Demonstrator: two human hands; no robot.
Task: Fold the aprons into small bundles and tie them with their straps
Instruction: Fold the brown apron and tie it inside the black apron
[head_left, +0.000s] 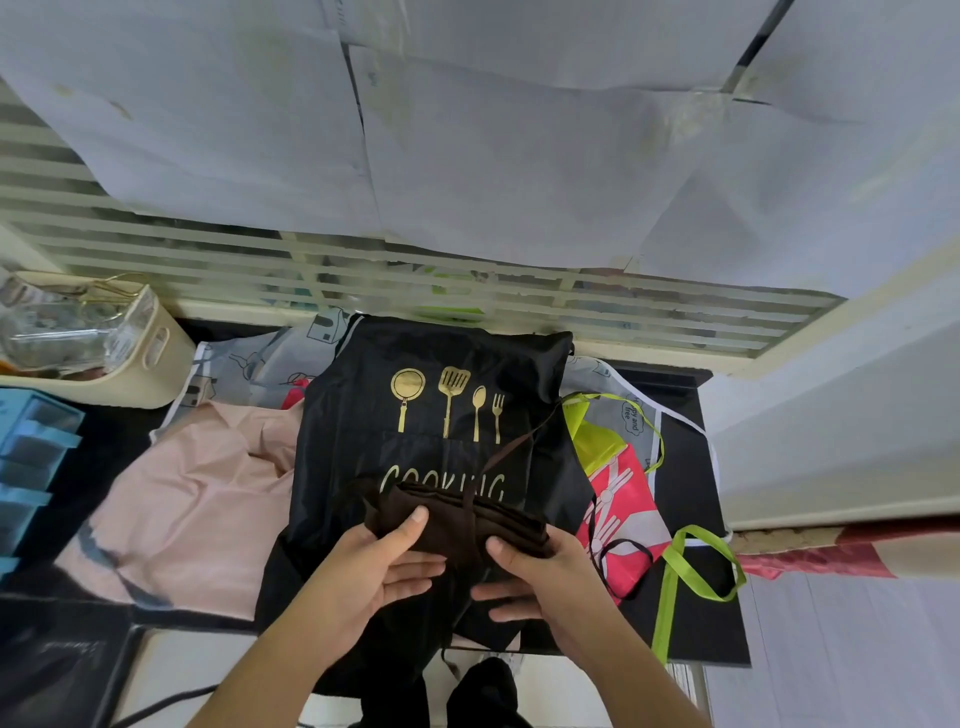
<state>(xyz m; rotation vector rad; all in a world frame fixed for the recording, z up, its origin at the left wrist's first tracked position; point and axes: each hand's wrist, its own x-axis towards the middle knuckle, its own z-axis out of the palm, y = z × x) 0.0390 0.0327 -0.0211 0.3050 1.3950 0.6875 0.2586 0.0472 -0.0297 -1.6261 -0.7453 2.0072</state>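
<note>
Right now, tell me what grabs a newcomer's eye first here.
Centre stage, the black apron with gold utensils and "COOKING" lies spread on the table. At its near edge, the left hand and right hand grip a folded dark brown apron bundle with a strap across it. At right, lime-green straps trail from a pink-red apron.

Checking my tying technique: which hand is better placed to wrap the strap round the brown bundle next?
Probably the right hand: the strap trails off up and to the right of the brown bundle, on its side, while the left hand can hold the bundle.
</note>
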